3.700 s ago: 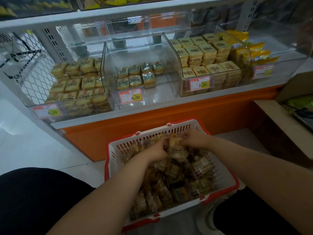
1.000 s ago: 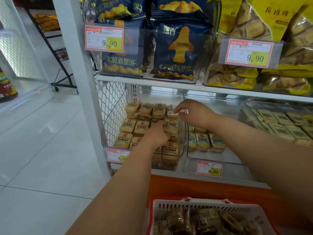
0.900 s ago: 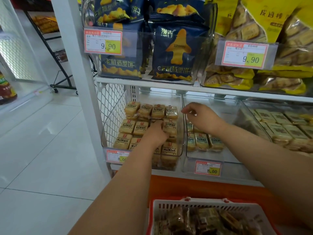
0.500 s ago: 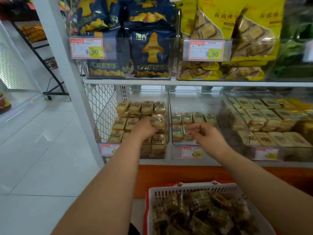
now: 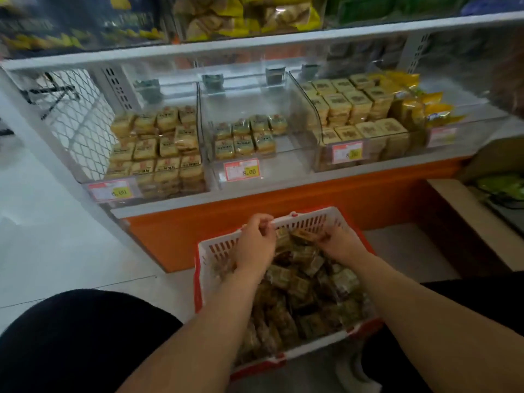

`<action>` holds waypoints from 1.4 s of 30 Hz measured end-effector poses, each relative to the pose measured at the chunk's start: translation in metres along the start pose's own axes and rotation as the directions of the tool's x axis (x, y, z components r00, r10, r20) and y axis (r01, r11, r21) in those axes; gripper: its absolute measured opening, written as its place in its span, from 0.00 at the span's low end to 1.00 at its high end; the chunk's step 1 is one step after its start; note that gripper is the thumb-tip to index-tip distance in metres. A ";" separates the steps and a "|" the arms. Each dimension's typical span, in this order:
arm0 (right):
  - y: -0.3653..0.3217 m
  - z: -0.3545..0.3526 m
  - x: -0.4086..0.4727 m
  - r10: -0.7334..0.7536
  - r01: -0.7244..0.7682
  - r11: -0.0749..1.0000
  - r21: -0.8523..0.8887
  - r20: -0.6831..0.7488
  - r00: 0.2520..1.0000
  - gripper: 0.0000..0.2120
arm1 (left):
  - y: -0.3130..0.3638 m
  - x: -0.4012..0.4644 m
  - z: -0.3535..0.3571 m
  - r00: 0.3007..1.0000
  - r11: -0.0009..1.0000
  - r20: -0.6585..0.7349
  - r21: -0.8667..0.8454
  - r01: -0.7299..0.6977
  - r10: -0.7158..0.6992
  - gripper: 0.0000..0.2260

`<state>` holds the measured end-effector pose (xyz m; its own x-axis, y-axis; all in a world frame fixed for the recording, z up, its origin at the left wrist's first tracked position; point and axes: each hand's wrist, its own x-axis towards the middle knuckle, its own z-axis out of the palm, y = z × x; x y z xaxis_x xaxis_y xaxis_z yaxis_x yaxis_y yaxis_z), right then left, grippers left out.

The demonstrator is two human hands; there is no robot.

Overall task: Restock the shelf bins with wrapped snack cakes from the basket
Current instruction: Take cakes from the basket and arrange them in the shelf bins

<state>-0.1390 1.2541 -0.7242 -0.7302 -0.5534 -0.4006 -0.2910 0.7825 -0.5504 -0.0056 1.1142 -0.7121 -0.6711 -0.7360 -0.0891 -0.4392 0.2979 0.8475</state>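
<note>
A white basket with red trim (image 5: 215, 251) stands on the floor between my knees, heaped with several brown wrapped snack cakes (image 5: 300, 287). Both my hands are inside it near the far rim. My left hand (image 5: 255, 245) has its fingers curled beside a cake; whether it holds one is hidden. My right hand (image 5: 337, 245) grips a wrapped cake (image 5: 304, 236) at the top of the heap. On the shelf above, the left clear bin (image 5: 156, 148) is nearly full. The middle bin (image 5: 283, 163) holds two short rows of cakes (image 5: 246, 137).
A right bin (image 5: 351, 109) is stacked with yellow-green packs, with yellow bags (image 5: 425, 109) beside it. An orange shelf base (image 5: 312, 194) runs behind the basket. A cardboard box (image 5: 499, 165) and a wooden ledge (image 5: 467, 219) stand on the right, wire mesh (image 5: 82, 123) on the left.
Both hands have come down from the shelf bins into the basket. The view has dropped from the upper shelves toward the floor and my knees.
</note>
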 end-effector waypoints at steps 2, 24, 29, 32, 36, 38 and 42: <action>0.026 0.012 -0.001 0.056 -0.054 0.983 -0.173 0.004 0.998 0.14 | -0.024 -0.014 0.025 0.987 0.991 0.139 0.117 0.070 -0.086 0.06; -0.030 -0.020 -0.021 -0.149 -0.366 0.256 0.895 0.411 0.900 0.22 | 0.021 -0.020 0.002 0.748 0.429 0.567 -0.613 0.663 -0.345 0.11; -0.063 -0.027 -0.026 -0.163 -0.174 0.459 0.871 0.275 0.948 0.13 | 0.024 -0.016 -0.027 0.844 0.561 0.470 -0.639 0.527 -0.258 0.23; -0.092 -0.031 -0.027 -0.211 -0.036 0.583 0.811 0.193 0.958 0.13 | 0.033 -0.004 -0.059 0.921 0.781 0.355 -0.524 0.338 -0.160 0.23; -0.142 -0.034 -0.028 -0.339 0.161 0.581 0.798 0.058 0.939 0.11 | 0.058 0.025 -0.122 0.922 0.983 0.386 -0.162 0.087 -0.018 0.26; -0.172 -0.034 -0.024 -0.336 0.202 0.537 0.819 -0.011 0.942 0.10 | 0.068 0.038 -0.153 0.932 0.993 0.363 -0.110 0.037 0.005 0.24; -0.226 -0.027 0.000 -0.383 0.344 0.603 0.720 -0.116 0.916 0.11 | 0.065 0.068 -0.201 0.980 0.979 0.198 -0.205 0.019 0.022 0.15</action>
<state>-0.0899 1.0844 -0.5799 -0.6296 -0.7736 -0.0711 0.0183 0.0767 -0.9969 0.0404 0.9617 -0.5576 -0.7857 -0.5941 -0.1723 -0.3207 0.1530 0.9348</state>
